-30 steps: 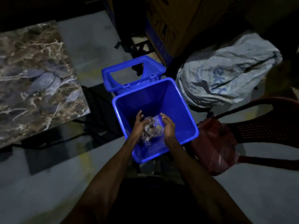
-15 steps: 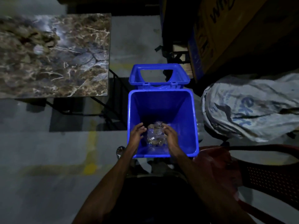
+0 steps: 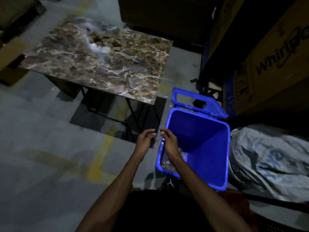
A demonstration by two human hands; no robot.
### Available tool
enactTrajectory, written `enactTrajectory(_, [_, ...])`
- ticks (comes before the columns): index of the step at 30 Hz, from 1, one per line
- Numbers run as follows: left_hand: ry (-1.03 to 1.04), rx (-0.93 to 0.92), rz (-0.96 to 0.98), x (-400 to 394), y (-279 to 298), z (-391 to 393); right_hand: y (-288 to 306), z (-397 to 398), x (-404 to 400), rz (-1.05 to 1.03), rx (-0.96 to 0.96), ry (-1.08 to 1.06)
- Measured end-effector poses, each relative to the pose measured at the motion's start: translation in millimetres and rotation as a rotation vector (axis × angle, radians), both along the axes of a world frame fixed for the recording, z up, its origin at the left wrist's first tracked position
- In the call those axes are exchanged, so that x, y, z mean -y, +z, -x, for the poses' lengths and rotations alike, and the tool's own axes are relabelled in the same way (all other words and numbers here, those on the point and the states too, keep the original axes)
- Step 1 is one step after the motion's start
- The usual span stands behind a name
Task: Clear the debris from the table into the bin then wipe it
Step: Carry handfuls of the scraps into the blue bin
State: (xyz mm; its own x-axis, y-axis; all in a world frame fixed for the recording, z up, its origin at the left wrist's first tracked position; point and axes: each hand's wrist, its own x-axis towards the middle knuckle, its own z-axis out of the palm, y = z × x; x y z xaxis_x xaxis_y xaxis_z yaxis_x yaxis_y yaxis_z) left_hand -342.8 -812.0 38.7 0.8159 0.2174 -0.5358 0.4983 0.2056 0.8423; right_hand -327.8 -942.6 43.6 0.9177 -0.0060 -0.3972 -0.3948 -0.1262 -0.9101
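Note:
A blue bin (image 3: 209, 143) stands on the floor with its lid (image 3: 197, 104) flipped back. Crumpled clear plastic debris (image 3: 181, 154) lies at its bottom. A marble-patterned table (image 3: 103, 64) stands to the upper left, with a blurred pile of debris (image 3: 102, 42) near its far edge. My left hand (image 3: 145, 141) hangs over the floor just left of the bin, its fingers loosely curled and holding nothing. My right hand (image 3: 168, 141) is over the bin's left rim, fingers also loose and holding nothing.
A grey woven sack (image 3: 270, 156) lies right of the bin. Large cardboard boxes (image 3: 275, 61) stand behind the bin. A yellow line (image 3: 102, 153) runs across the grey floor. The table's black legs (image 3: 132, 111) stand between table and bin.
Both hands held the plastic bundle inside the bin; now it lies at the bottom and the hands have come out to the left. The view swung toward the table.

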Motion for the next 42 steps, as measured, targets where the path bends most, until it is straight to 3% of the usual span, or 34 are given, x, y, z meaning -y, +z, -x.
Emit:
enactTrajectory(6, [0.083, 0.079, -0.054, -111, 19, 10, 14, 4, -110, 0.112, 0.143, 0.198])
enactTrajectory(15, [0.265, 0.106, -0.086, -255, 44, -9, 42, -47, -245, 0.080, 0.218, 0.397])
enactTrajectory(27, [0.255, 0.063, -0.216, -366, 35, -164, 15, -209, -370, 0.010, 0.189, 0.442])
enactTrajectory(31, [0.267, 0.026, -0.166, -387, 33, -216, 8, -254, -394, 0.018, 0.197, 0.415])
enactTrajectory(39, [0.181, -0.096, -0.080, -428, 23, -307, 0, -321, -427, -0.073, -0.052, 0.241])
enactTrajectory(42, [0.145, -0.130, -0.044, -450, 7, -335, -4, -340, -446, -0.019, -0.041, 0.168])
